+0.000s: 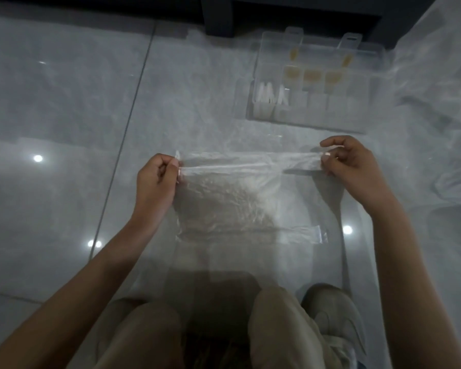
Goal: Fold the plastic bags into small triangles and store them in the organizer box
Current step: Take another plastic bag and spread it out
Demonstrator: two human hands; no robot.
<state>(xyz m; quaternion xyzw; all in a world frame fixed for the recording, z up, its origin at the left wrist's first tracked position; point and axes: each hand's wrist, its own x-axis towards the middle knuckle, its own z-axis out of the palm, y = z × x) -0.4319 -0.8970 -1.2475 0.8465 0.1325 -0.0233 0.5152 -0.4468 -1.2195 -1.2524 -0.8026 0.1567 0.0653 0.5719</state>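
A clear, crinkled plastic bag (232,201) lies spread on the glossy grey floor in front of me. My left hand (157,179) pinches its far left corner between thumb and fingers. My right hand (349,163) pinches the far right end, where a handle strip stretches out. The far edge is lifted a little and pulled taut between both hands. Beyond it stands an open clear organizer box (312,83) with several compartments; some hold small yellowish folded pieces, and the near-left ones hold white folded pieces.
More clear plastic bags (437,83) lie heaped at the right. My bent knees in beige trousers (280,323) and a beige shoe (338,312) are at the bottom. A dark piece of furniture (290,12) stands behind the box. Floor tiles extend to the left.
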